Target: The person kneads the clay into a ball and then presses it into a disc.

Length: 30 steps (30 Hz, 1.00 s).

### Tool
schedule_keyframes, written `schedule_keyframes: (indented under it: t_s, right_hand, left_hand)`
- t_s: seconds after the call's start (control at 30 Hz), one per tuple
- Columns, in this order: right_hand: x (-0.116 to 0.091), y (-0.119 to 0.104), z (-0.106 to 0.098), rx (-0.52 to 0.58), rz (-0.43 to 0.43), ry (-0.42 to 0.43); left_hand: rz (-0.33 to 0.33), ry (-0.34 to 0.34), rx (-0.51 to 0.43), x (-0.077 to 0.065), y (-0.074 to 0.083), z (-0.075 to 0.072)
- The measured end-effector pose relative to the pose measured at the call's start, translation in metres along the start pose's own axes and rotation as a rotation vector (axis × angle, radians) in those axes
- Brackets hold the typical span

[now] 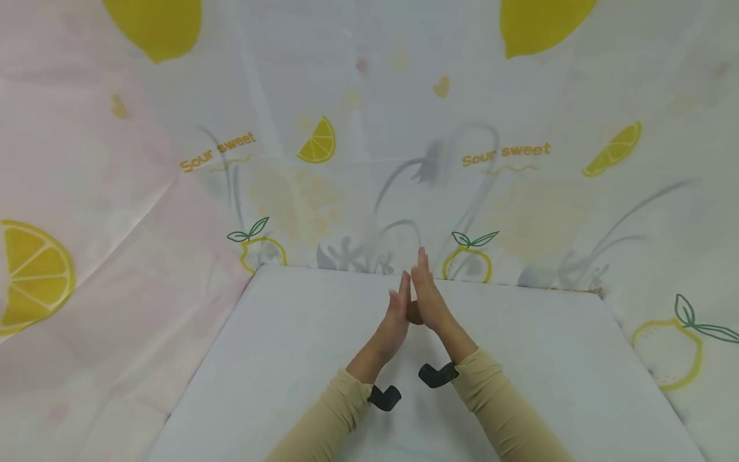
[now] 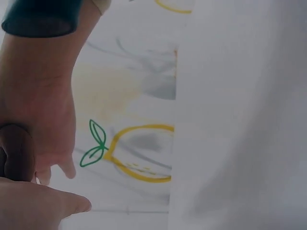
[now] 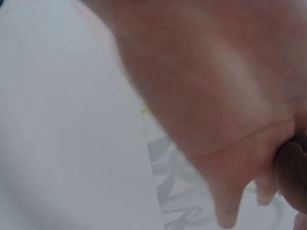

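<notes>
A brown, rounded lump (image 1: 414, 314) with a smooth surface sits between my two palms, above the white table. My left hand (image 1: 395, 327) presses against it from the left with straight fingers. From the other side my right hand (image 1: 431, 301) does the same, its fingertips reaching farther forward. In the left wrist view the lump (image 2: 18, 151) shows a crease and is cut off by the frame edge. Part of the lump (image 3: 291, 175) also appears at the right edge of the right wrist view, against a palm. Its exact kind cannot be told.
Below the hands lies a white tabletop (image 1: 288, 333). A cloth printed with lemons (image 1: 369, 199) hangs behind and beside it. Black curved pieces, one (image 1: 385, 398) by the left wrist and another (image 1: 437, 375) by the right, stick out near the beige sleeves (image 1: 502, 398).
</notes>
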State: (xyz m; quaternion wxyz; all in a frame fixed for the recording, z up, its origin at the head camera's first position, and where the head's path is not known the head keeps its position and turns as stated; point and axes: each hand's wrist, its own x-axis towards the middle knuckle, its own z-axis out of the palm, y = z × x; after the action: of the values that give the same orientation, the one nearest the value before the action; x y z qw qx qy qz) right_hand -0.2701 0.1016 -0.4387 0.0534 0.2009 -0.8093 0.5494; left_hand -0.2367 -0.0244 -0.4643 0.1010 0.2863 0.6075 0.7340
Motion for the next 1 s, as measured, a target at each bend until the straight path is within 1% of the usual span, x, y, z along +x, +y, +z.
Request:
schedule_keyframes:
  t_s: [0.2, 0.3, 0.4, 0.47, 0.53, 0.6, 0.7, 0.87, 0.93, 1.0]
  right_hand:
    - [-0.013, 0.007, 0.012, -0.023, 0.035, -0.039]
    - [-0.022, 0.006, 0.021, 0.024, 0.048, -0.046]
    - [-0.031, -0.001, 0.03, 0.097, 0.048, -0.059]
    - [-0.035, -0.008, 0.036, 0.093, 0.031, -0.069]
    - [-0.04, -0.015, 0.041, 0.063, 0.012, -0.07]
    - [-0.044, -0.02, 0.044, 0.018, -0.003, -0.051]
    - [-0.046, -0.026, 0.047, -0.04, -0.048, -0.003]
    - [-0.042, -0.031, 0.046, -0.113, -0.171, 0.055]
    - [-0.038, -0.033, 0.043, -0.126, -0.182, 0.068]
    - [-0.034, -0.035, 0.04, -0.119, -0.164, 0.081]
  left_hand:
    - [0.007, 0.058, 0.033, 0.001, 0.007, -0.008]
    - [-0.001, 0.087, 0.077, 0.002, 0.01, -0.012]
    - [-0.022, 0.128, 0.111, 0.004, 0.009, -0.016]
    - [-0.038, 0.166, 0.106, 0.005, 0.007, -0.018]
    - [-0.053, 0.2, 0.078, 0.006, 0.005, -0.019]
    - [-0.068, 0.214, 0.043, 0.008, 0.003, -0.019]
    - [-0.081, 0.204, 0.007, 0.008, 0.003, -0.019]
    - [-0.079, 0.156, -0.013, 0.006, 0.003, -0.016]
    - [-0.082, 0.13, -0.013, 0.005, 0.002, -0.016]
    - [-0.09, 0.1, -0.019, 0.003, -0.001, -0.016]
